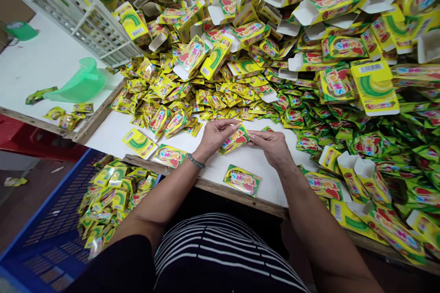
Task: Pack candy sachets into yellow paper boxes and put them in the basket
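Observation:
Over the white table, my left hand (217, 136) grips a small yellow-and-green candy box (234, 141) marked TWINS, fingers along its upper edge. My right hand (271, 145) is pinched at the box's right end; whether it holds the flap or something small there is hidden. Just below lies another candy box (242, 180), flat near the table's front edge. To the left of my left wrist rest a green-sided box (169, 155) and a yellow box (140, 143). Behind my hands spreads a heap of small yellow candy packets (220, 96).
Open-ended boxes (330, 7) pile high at the back and right. Green packets (371, 144) heap at the right. A white plastic basket (99, 23) leans at the back left, near a green scoop (80, 84). Below the table, a blue crate (51, 219) holds filled-looking boxes.

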The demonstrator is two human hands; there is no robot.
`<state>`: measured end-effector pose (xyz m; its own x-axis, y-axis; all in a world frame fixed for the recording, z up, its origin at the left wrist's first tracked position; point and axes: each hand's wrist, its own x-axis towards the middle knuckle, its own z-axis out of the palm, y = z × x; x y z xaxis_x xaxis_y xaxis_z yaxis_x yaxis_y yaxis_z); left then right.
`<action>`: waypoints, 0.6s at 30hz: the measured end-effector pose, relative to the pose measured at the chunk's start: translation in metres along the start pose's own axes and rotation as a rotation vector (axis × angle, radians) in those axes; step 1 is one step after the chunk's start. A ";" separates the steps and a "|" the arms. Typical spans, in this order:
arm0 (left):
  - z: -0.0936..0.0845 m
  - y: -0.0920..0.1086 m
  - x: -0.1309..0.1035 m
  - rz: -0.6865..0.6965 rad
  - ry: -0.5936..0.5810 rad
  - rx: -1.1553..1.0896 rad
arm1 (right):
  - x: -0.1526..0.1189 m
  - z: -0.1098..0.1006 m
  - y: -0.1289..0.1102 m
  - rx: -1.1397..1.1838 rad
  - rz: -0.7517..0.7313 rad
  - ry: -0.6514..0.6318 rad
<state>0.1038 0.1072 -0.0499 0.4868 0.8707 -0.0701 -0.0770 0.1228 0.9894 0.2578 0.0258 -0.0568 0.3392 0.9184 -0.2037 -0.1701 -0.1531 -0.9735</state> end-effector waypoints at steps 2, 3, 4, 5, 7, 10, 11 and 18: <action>0.000 -0.002 0.000 0.022 0.019 0.037 | -0.001 0.002 0.001 -0.011 -0.008 0.011; 0.000 -0.003 0.000 0.033 0.025 0.069 | -0.001 0.003 0.001 -0.024 -0.011 0.013; 0.000 -0.003 -0.001 0.045 0.028 0.115 | -0.001 0.003 0.001 -0.042 -0.010 0.010; 0.000 -0.002 -0.002 0.061 0.034 0.170 | -0.001 0.002 0.001 -0.062 -0.006 0.002; 0.000 -0.001 -0.002 0.104 0.045 0.281 | -0.001 -0.001 0.000 -0.115 -0.012 -0.007; 0.002 0.000 -0.001 0.125 0.057 0.293 | -0.002 -0.005 -0.003 -0.246 -0.108 0.036; 0.002 -0.001 0.000 0.109 0.061 0.250 | -0.003 -0.005 -0.004 -0.295 -0.156 0.047; 0.002 -0.001 0.003 -0.061 0.139 -0.118 | -0.021 0.019 -0.005 -0.607 -0.542 0.179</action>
<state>0.1071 0.1081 -0.0509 0.3697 0.9163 -0.1543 -0.1564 0.2251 0.9617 0.2341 0.0140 -0.0452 0.3814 0.8572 0.3461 0.5702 0.0766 -0.8179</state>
